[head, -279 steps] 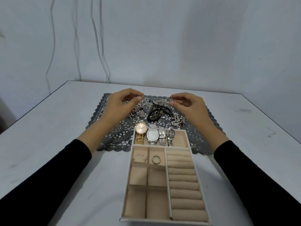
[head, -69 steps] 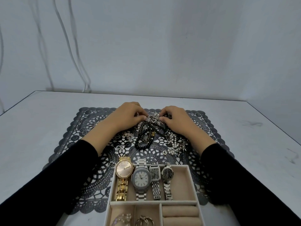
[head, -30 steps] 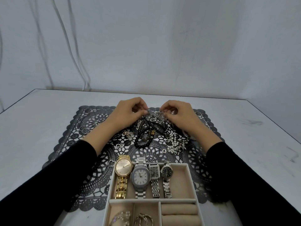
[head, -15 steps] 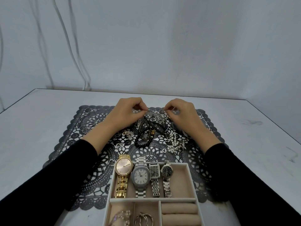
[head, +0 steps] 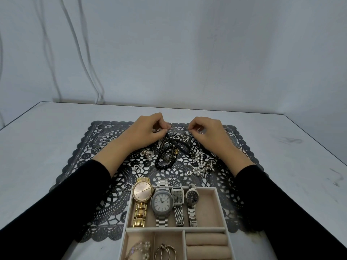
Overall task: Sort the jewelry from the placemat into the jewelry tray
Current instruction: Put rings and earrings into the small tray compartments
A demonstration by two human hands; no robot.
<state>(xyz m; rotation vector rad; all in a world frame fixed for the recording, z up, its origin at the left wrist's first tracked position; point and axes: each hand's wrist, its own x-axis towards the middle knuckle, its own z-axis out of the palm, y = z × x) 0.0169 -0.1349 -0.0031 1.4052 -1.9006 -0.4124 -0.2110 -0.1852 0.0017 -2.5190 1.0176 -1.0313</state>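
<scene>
A dark lace placemat [head: 78, 177] lies on the white table with a tangled jewelry pile [head: 176, 145] at its middle: silver chains, black bead bracelets [head: 166, 158] and a pearl strand [head: 201, 166]. My left hand [head: 146, 131] and my right hand [head: 208, 131] hover over the far side of the pile, each pinching one end of a thin silver chain [head: 178, 135] stretched between them. The beige jewelry tray [head: 217, 205] sits near me; its far compartment holds several watches, the gold watch [head: 141, 192] leftmost.
Silver hoop rings [head: 101, 142] lie on the placemat's left part, small silver pieces [head: 147, 153] beside my left wrist. The tray's near compartments hold a bracelet [head: 139, 250] and rings [head: 165, 250]; ring rolls [head: 206, 244] fill its right side. A wall stands behind the table.
Over the last second my hands have moved apart, drawing the thin chain out between them above the pile. Earlier the camera view shifted closer to the placemat.
</scene>
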